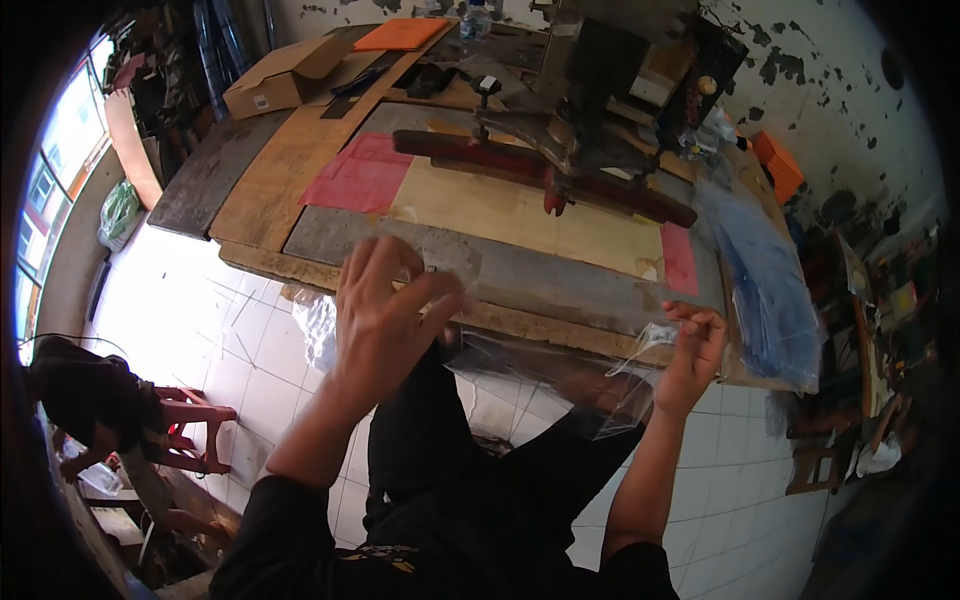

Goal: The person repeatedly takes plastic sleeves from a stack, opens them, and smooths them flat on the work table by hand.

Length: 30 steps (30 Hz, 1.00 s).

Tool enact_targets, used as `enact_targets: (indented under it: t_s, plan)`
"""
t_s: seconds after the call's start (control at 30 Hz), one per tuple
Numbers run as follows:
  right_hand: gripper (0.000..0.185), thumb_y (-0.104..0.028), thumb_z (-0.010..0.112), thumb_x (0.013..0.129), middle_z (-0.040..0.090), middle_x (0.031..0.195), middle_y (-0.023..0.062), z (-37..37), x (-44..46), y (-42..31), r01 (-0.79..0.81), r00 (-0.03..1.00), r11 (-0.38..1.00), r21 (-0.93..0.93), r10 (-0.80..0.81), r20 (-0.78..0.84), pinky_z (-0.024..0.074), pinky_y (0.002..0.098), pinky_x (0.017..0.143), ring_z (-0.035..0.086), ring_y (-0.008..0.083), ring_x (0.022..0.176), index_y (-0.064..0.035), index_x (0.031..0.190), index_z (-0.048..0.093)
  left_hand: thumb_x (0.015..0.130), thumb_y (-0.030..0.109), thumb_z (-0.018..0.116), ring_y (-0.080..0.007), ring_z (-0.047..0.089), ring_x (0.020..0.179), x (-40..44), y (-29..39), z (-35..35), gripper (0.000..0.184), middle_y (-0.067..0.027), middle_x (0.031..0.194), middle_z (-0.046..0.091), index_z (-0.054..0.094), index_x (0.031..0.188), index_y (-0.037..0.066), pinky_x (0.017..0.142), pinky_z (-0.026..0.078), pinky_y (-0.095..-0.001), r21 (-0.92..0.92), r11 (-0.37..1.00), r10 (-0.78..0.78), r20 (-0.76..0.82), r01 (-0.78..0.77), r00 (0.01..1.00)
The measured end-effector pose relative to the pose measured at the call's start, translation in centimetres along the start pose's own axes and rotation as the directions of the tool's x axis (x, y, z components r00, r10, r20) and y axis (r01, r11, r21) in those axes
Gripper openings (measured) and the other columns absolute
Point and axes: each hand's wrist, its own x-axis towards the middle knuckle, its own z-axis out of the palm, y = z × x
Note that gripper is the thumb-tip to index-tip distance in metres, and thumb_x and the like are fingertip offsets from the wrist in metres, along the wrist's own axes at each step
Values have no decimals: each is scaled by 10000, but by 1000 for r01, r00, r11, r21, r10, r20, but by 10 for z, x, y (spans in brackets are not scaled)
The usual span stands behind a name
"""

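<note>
A clear plastic sheet point(560, 365) hangs at the front edge of the workbench, over my lap, between my two hands. My left hand point(385, 310) is above the bench's front edge, its fingers curled and slightly blurred, with thumb and forefinger pinched at the sheet's left end. At the sheet's right end, my right hand point(695, 350) is closed on the plastic with bent fingers. Beyond both hands, a press with a long dark red bar point(545, 175) stands over a yellow strip point(500, 220) with pink pieces at its ends.
A stack of clear bluish plastic sheets point(765, 290) lies on the bench's right side. An open cardboard box point(285, 75) and an orange sheet point(400, 34) are at the back left. On the floor at left, another person point(90, 400) is beside a red stool point(195, 425).
</note>
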Motion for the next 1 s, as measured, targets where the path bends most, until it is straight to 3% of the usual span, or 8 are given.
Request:
enact_targets:
  t_s: [0.1, 0.2, 0.27, 0.33, 0.43, 0.57, 0.73, 1.0]
  plan:
    - [194, -239, 599, 1119, 681, 1076, 124, -1, 0, 12, 28, 995, 998, -53, -32, -93, 485, 423, 1064, 656, 241, 1103, -57, 1147, 541, 777, 185, 883, -329, 622, 1155, 34, -5, 9, 178, -126, 1299, 636, 767, 894, 116, 1064, 457, -489, -6, 962, 264, -215, -272, 940]
    - [237, -286, 600, 1122, 691, 1089, 122, -12, -1, 29, -13, 989, 985, -172, -13, -149, 481, 366, 1041, 654, 201, 1098, -61, 1146, 530, 766, 157, 908, -330, 629, 1276, 50, -42, 49, 209, -124, 1379, 666, 748, 886, 93, 1066, 485, -475, -212, 893, 401, -24, -396, 916]
    - [251, -298, 604, 1122, 706, 1120, 115, -27, -5, 36, -267, 963, 890, -371, 256, -79, 473, 321, 1019, 657, 160, 1092, -63, 1150, 522, 828, 102, 865, -330, 656, 1273, 36, -59, 70, 195, -99, 1355, 713, 693, 912, 65, 1031, 527, -485, -337, 875, 384, 48, -347, 922]
    - [237, -284, 599, 1126, 724, 1097, 101, -35, -8, 38, -255, 964, 909, -330, 267, -10, 465, 305, 1014, 667, 145, 1079, -62, 1163, 526, 872, 77, 805, -316, 743, 1085, 16, -66, 80, 166, -76, 1168, 778, 679, 973, 41, 929, 582, -441, -492, 871, 174, 264, -23, 949]
    - [224, -268, 594, 1127, 737, 1056, 96, -38, -14, 39, -363, 921, 874, -322, 388, 16, 481, 316, 1003, 689, 155, 1040, -56, 1169, 533, 902, 63, 790, -324, 774, 1031, 1, -76, 90, 148, -93, 1093, 802, 692, 1007, 25, 880, 609, -432, -610, 780, 97, 341, 142, 935]
    - [237, -261, 609, 1119, 751, 993, 97, -30, -12, 46, -377, 923, 898, -225, 384, -15, 508, 312, 963, 712, 159, 966, -47, 1202, 549, 939, 89, 784, -308, 791, 1003, 3, -76, 90, 154, -116, 1053, 812, 715, 1064, 32, 870, 605, -392, -625, 763, 72, 338, 167, 938]
    - [245, -259, 608, 1119, 755, 935, 88, -11, -6, 37, -424, 906, 856, -297, 404, -130, 517, 296, 931, 720, 160, 921, -31, 1207, 606, 967, 160, 787, -111, 750, 845, 19, -56, 74, 371, -97, 881, 813, 688, 1301, 33, 808, 566, -302, -557, 702, -201, 443, 443, 874]
    - [245, -246, 617, 1113, 735, 913, 72, -12, -4, 44, -434, 901, 863, -259, 408, -149, 530, 302, 886, 692, 146, 870, -2, 1103, 640, 982, 140, 776, -104, 735, 805, 13, -64, 81, 389, -106, 858, 808, 683, 1353, 72, 797, 559, -294, -606, 666, -191, 425, 435, 885]
